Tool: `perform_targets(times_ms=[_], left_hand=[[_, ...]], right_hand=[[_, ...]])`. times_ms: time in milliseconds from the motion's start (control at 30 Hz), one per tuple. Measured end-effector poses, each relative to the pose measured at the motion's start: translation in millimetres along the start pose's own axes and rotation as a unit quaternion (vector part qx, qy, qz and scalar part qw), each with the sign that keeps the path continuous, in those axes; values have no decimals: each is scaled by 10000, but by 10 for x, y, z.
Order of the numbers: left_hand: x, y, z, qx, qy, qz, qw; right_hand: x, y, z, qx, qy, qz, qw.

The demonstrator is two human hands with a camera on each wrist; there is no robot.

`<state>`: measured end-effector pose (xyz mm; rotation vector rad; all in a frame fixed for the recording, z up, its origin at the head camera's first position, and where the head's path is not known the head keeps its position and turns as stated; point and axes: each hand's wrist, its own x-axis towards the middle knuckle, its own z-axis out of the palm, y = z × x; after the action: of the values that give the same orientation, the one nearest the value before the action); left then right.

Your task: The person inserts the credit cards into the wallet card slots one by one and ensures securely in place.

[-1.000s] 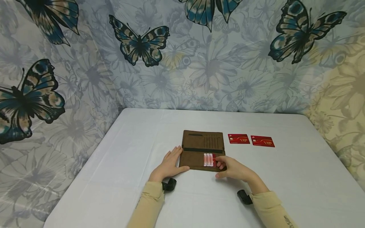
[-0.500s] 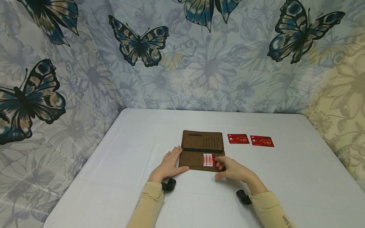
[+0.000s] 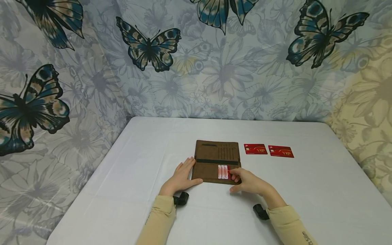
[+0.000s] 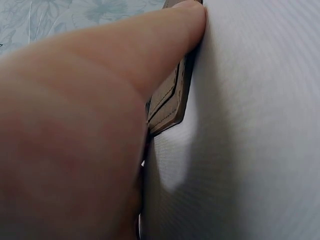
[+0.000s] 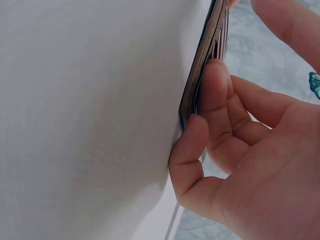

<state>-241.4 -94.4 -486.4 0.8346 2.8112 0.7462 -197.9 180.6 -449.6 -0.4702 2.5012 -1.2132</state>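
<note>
1. The open brown bifold wallet [image 3: 206,172] on the white surface [image 3: 122,197] is best steadied by the spread left grip [image 3: 180,180], clasping nothing
2. At the slotted cards [image 3: 223,172], even pressure by the bent right grip [image 3: 251,183] is advised; whether one is pinched cannot be told

Left sleeve [image 3: 159,219] and right sleeve [image 3: 289,223], pale yellow; dark lettering [image 3: 307,238] on the latter; left wrist camera [image 3: 182,198] and right wrist camera [image 3: 260,212], black, compact.
</note>
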Motion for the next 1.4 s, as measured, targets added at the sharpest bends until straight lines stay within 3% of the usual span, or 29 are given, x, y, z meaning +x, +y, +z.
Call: perform_targets(times_ms=[400,867,1200,1400], left_hand=[[9,-44,44,-43,-23,-98,9999],[1,-19,18,-111,10,-49,9999],[5,-24,29,-102,20,-58,9999],[11,-33,40,-57,25,-79,9999]], right_hand=[[-5,-3,-6,-10,158,116,9998],[-59,90,-105,-34,-132,-65,9999],[-224,142,-397,-31,-314,82,9995],[-267,163,-648,54,143,174,9997]])
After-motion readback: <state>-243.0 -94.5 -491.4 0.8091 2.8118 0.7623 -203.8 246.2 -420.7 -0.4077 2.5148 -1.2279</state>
